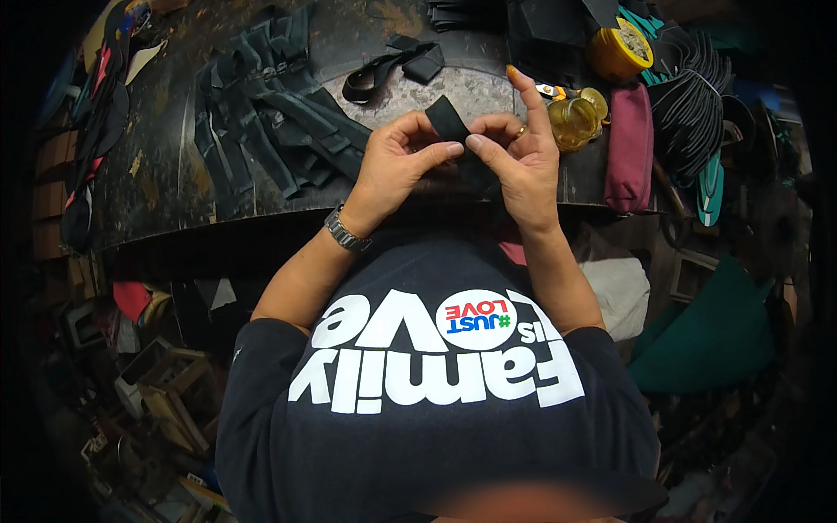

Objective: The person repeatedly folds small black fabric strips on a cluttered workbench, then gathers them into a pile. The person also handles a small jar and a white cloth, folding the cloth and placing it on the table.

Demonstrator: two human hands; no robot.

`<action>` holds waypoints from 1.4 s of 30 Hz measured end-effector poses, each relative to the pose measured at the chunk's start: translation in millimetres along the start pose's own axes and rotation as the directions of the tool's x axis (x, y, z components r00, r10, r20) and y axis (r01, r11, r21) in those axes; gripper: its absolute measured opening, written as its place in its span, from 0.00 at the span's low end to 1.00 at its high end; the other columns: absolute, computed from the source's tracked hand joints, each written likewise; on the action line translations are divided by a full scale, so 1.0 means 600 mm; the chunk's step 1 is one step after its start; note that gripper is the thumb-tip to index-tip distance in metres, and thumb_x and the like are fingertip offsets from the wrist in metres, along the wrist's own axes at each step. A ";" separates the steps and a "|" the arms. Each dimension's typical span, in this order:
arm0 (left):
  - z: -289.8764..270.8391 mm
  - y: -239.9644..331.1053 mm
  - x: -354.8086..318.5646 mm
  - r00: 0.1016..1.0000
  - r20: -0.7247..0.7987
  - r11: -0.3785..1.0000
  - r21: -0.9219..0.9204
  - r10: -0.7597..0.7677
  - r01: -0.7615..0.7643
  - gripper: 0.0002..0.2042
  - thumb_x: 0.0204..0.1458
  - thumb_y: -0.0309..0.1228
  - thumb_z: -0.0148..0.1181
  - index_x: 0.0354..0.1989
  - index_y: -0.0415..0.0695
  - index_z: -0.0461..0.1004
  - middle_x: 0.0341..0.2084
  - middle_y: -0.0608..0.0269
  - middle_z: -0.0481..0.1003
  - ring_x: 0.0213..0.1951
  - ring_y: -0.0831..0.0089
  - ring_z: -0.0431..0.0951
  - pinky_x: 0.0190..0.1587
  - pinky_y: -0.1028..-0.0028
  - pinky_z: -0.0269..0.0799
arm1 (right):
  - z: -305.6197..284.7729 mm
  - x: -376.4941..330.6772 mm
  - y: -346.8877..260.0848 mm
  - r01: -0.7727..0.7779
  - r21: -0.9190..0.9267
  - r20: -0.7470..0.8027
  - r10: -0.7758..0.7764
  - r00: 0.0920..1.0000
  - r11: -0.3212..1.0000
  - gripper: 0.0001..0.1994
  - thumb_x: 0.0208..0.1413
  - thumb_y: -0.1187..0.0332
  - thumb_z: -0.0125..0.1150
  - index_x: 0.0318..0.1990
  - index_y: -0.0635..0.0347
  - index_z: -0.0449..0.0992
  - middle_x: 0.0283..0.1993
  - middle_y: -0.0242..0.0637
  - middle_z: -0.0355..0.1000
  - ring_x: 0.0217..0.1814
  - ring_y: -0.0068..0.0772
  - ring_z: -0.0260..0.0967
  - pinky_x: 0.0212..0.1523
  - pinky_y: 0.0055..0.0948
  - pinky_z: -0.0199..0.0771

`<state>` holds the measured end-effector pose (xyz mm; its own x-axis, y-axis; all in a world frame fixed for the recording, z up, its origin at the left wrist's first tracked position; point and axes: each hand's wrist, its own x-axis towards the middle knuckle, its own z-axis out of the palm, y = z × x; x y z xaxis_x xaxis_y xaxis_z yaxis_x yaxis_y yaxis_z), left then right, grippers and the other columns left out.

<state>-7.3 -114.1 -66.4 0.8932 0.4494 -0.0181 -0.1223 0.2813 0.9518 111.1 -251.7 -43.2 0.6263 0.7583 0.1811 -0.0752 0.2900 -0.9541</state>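
Head view: both hands up over the near edge of the dark metal worktable [157, 192], working one black strap piece [450, 118]

Left hand [397, 161]: thumb and forefinger pressed together on the strap's lower-left part, other fingers curled. Metal watch [346, 231] on that wrist

Right hand [514, 157]: thumb and middle fingers pinching the same strap from the right, index finger sticking straight up, ring on one finger

Key relation: strap's long axis runs from upper left, where the free end pokes up above the fingertips, down to lower right, where it goes behind the right hand's fingers. It sits between the two pinches; fingertips of both hands nearly meet on it, so neither is clearly nearer

Relative to the strap: pile of black webbing straps [270, 122] well to its left on the table; single looped strap [388, 68] above-left; amber glass jar [571, 122] just right, past the right index finger; yellow tape roll [617, 48] above-right; maroon pouch [629, 148] further right; black cord bundle [693, 105] beyond the pouch
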 end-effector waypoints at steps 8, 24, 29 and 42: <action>-0.007 0.005 0.006 0.991 0.092 0.976 -0.187 -0.094 0.110 0.13 0.53 0.22 0.68 0.45 0.40 0.74 0.37 0.65 0.79 0.38 0.81 0.79 0.41 0.81 0.76 | -0.002 -0.002 -0.003 0.033 -0.074 -0.011 -0.034 0.999 0.997 0.38 0.58 0.82 0.62 0.74 0.58 0.52 0.41 0.36 0.77 0.43 0.20 0.74 0.50 0.20 0.73; 0.003 0.006 -0.004 0.984 0.075 0.934 -0.311 -0.160 0.175 0.32 0.55 0.19 0.62 0.69 0.44 0.57 0.42 0.66 0.78 0.38 0.84 0.77 0.39 0.83 0.71 | -0.017 -0.054 0.007 0.016 -0.286 -0.147 -0.060 0.987 0.958 0.20 0.58 0.77 0.61 0.59 0.63 0.69 0.56 0.40 0.67 0.54 0.27 0.67 0.56 0.26 0.69; 0.008 0.001 -0.004 0.988 0.049 0.930 -0.332 -0.149 0.157 0.31 0.55 0.19 0.61 0.68 0.44 0.58 0.42 0.66 0.78 0.39 0.84 0.77 0.39 0.83 0.71 | -0.010 -0.058 0.006 0.053 -0.523 -0.098 -0.122 0.988 0.850 0.13 0.56 0.74 0.65 0.49 0.63 0.78 0.57 0.43 0.66 0.57 0.36 0.67 0.59 0.32 0.67; 0.006 -0.002 -0.004 0.982 0.037 0.925 -0.330 -0.188 0.189 0.27 0.58 0.20 0.60 0.66 0.44 0.61 0.44 0.66 0.78 0.41 0.85 0.77 0.41 0.84 0.74 | -0.003 -0.031 0.013 0.273 -0.681 0.057 -0.322 0.945 0.679 0.15 0.49 0.80 0.66 0.46 0.57 0.83 0.59 0.42 0.69 0.59 0.44 0.66 0.58 0.36 0.68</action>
<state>-7.6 -118.5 -66.2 0.9155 0.3571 -0.1853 -0.0870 0.6254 0.7754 100.3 -264.5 -54.2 0.5716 0.6564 0.4924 0.6486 0.0061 -0.7611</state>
